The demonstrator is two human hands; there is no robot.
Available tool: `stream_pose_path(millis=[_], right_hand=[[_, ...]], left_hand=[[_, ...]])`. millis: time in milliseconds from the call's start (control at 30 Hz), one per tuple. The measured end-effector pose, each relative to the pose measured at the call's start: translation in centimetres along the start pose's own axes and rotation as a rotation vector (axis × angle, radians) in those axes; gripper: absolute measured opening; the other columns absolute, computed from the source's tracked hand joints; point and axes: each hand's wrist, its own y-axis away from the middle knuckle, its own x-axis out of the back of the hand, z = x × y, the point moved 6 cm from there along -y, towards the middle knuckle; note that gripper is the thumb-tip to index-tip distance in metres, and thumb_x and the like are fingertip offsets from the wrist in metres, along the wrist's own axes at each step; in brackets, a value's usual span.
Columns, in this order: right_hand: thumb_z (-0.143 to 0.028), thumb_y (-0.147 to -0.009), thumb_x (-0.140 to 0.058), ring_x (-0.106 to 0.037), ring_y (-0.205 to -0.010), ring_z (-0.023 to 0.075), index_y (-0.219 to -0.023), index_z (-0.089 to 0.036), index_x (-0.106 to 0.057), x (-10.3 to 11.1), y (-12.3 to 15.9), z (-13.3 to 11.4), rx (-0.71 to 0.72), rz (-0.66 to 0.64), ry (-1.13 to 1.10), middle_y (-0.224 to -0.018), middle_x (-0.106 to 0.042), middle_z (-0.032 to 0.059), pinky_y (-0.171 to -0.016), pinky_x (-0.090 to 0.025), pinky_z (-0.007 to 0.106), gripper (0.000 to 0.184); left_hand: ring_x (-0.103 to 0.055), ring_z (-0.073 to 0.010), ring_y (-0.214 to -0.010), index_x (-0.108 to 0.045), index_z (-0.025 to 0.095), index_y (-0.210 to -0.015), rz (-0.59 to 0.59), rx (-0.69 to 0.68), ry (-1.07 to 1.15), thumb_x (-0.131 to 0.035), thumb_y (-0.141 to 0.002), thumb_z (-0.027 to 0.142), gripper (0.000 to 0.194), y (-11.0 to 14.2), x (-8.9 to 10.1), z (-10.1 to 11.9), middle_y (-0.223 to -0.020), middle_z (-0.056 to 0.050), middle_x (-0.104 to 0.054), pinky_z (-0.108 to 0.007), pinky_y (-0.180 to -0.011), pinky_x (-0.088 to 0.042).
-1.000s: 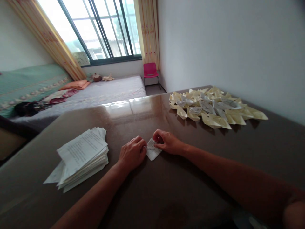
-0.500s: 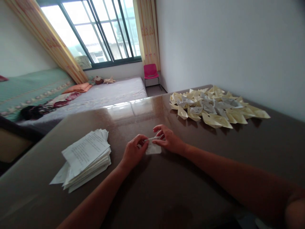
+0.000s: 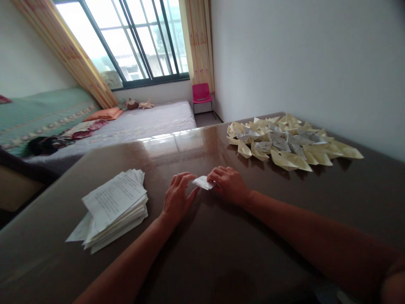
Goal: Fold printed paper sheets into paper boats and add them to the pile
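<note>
A small folded piece of white paper (image 3: 201, 182) is just above the middle of the brown table. My right hand (image 3: 230, 185) grips its right end between thumb and fingers. Close to the paper's left tip is my left hand (image 3: 179, 195), its thumb and fingers parted around that side; whether a fingertip touches the paper I cannot tell. The paper's right end is hidden by my right fingers.
A stack of printed paper sheets (image 3: 115, 202) lies left of my hands. Many folded paper boats (image 3: 284, 145), cream and grey, crowd the table's far right near the wall. Past the table (image 3: 196, 253) stand a bed (image 3: 161, 116) and a pink chair (image 3: 201, 93).
The paper, flat and held by both hands before, is now lifted and turned in my right hand. My left fingers have loosened and spread apart.
</note>
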Motion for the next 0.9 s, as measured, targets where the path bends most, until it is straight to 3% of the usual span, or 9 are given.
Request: stream_pose_path(millis=[133,233,367,467,600,767,900], right_hand=[[-0.023,-0.091,-0.052,-0.052,-0.092,0.0193,-0.097,-0.019,-0.062,-0.7,0.2,-0.8,0.153,-0.166,0.175,-0.095,-0.063,0.0065,-0.079,-0.035,0.032,0.012],[-0.024,-0.091,-0.051,-0.053,-0.094,0.0190,-0.099,-0.021,-0.064,-0.9,0.6,-0.7,0.219,-0.266,0.129,-0.100,-0.063,0.0062,-0.080,-0.036,0.032,0.016],[-0.030,-0.093,-0.049,-0.054,-0.094,0.0169,-0.102,-0.024,-0.069,-0.4,0.9,0.5,0.218,-0.293,-0.093,-0.103,-0.065,0.0052,-0.084,-0.039,0.030,0.023],[-0.033,-0.093,-0.050,-0.056,-0.091,0.0156,-0.097,-0.023,-0.071,-0.5,0.9,1.5,0.140,-0.295,-0.251,-0.097,-0.065,0.0047,-0.082,-0.041,0.028,0.023],[-0.031,-0.092,-0.051,-0.059,-0.083,0.0139,-0.092,-0.019,-0.070,-1.5,0.6,2.6,-0.069,-0.261,-0.345,-0.090,-0.066,0.0042,-0.075,-0.042,0.024,0.022],[-0.031,-0.090,-0.052,-0.061,-0.083,0.0150,-0.097,-0.021,-0.064,-2.1,0.5,2.7,-0.265,-0.204,-0.269,-0.091,-0.068,0.0034,-0.072,-0.040,0.025,0.018],[-0.033,-0.088,-0.055,-0.061,-0.078,0.0152,-0.101,-0.021,-0.058,-2.0,0.5,2.5,-0.326,-0.205,-0.169,-0.087,-0.067,0.0027,-0.065,-0.036,0.024,0.017]], left_hand=[[-0.052,-0.0192,-0.097,-0.064,0.023,-0.102,-0.207,-0.219,-0.186,-0.047,-0.091,0.020,0.020,0.5,-0.8,1.5,-0.100,-0.005,-0.063,-0.033,-0.085,-0.048],[-0.053,-0.0179,-0.094,-0.066,0.023,-0.101,-0.322,-0.228,-0.197,-0.042,-0.093,0.023,0.025,0.8,-1.3,1.5,-0.098,-0.005,-0.064,-0.029,-0.081,-0.048],[-0.055,-0.0180,-0.094,-0.068,0.024,-0.104,-0.358,-0.193,-0.155,-0.042,-0.094,0.027,0.027,0.7,-1.3,1.1,-0.100,-0.005,-0.065,-0.029,-0.082,-0.048],[-0.056,-0.0173,-0.093,-0.068,0.025,-0.106,-0.348,-0.145,-0.082,-0.043,-0.094,0.028,0.028,0.5,-1.3,0.4,-0.098,-0.004,-0.067,-0.029,-0.083,-0.047],[-0.059,-0.0173,-0.090,-0.066,0.025,-0.110,-0.320,-0.005,-0.023,-0.041,-0.095,0.030,0.029,0.1,-1.6,-0.7,-0.095,-0.004,-0.068,-0.029,-0.082,-0.047],[-0.061,-0.0189,-0.096,-0.060,0.023,-0.117,-0.263,0.120,-0.074,-0.044,-0.093,0.031,0.029,-0.2,-2.0,-1.3,-0.105,-0.004,-0.068,-0.031,-0.086,-0.047],[-0.061,-0.0196,-0.096,-0.058,0.025,-0.120,-0.280,0.120,-0.172,-0.041,-0.094,0.032,0.031,-0.3,-2.2,-1.1,-0.106,-0.004,-0.066,-0.032,-0.084,-0.048]])
